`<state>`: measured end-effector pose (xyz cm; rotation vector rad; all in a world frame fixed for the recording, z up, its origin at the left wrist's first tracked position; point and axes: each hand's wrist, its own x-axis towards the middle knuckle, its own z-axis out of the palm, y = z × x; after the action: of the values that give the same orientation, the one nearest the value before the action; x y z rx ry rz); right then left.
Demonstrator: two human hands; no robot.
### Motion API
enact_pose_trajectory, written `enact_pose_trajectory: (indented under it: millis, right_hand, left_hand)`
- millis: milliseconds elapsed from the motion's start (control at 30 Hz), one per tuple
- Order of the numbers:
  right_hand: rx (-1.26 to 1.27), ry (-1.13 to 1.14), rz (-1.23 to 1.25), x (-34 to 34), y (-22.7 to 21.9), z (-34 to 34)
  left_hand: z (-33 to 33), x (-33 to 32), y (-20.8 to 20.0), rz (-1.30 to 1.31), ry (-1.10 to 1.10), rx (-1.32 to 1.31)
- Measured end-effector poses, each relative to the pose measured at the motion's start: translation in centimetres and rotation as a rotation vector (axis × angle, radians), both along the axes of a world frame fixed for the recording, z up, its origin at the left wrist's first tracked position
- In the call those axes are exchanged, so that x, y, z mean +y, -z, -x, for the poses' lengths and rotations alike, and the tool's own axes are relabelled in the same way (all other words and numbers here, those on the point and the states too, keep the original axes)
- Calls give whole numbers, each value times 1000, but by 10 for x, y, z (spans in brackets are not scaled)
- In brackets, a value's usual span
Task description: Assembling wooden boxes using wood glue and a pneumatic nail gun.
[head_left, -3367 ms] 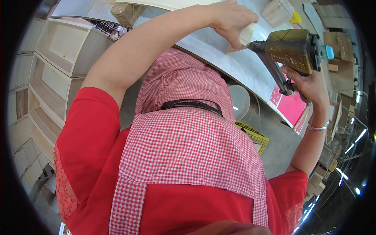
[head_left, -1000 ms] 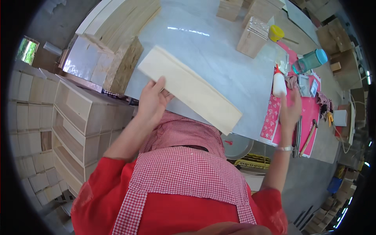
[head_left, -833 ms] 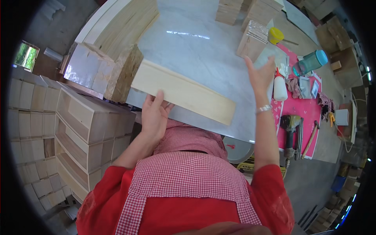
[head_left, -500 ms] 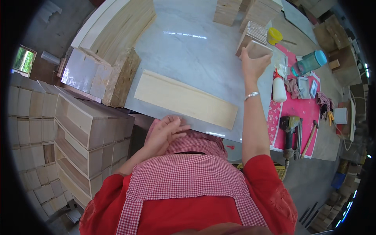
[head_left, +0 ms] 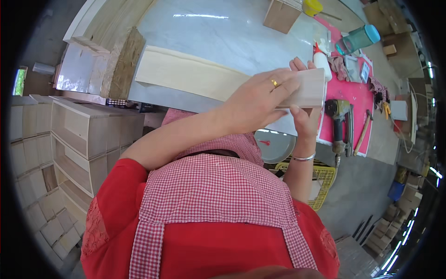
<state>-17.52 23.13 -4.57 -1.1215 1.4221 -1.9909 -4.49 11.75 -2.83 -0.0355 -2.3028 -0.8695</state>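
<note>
A small rectangular wooden board (head_left: 310,88) is held up over the front edge of the table. My right hand (head_left: 305,122) grips it from beneath, its thumb at the near edge and its fingertips showing past the far edge. My left hand (head_left: 260,100), with a ring on it, is laid across the board's left part, fingers flat over the wood. Behind my left wrist a long pale wooden board (head_left: 186,72) lies flat on the table, its right end hidden by that hand.
At the back stands a stack of small boards (head_left: 282,15). A glue bottle (head_left: 321,65), teal water bottle (head_left: 357,39), nail gun (head_left: 339,123) and hammer (head_left: 364,132) lie to the right. Curved wooden pieces (head_left: 111,28) rise at the left; wooden boxes (head_left: 72,149) are piled below them.
My right hand has brought a small board from the stack toward me. The left hand has risen from near my apron and moved right onto that board. The view has shifted too.
</note>
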Motion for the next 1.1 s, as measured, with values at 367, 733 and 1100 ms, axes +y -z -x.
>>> enact_pose_trajectory:
  millis: [367, 733, 1100]
  right_hand:
    - [250, 234, -429, 37, 13, -9]
    - [65, 394, -518, 56, 46, -36]
    - [410, 521, -448, 33, 65, -46]
  left_hand:
    - [-1, -6, 14, -826, 48, -374]
    - [-11, 20, 51, 232, 22, -217]
    - [16, -31, 37, 405, -9, -602]
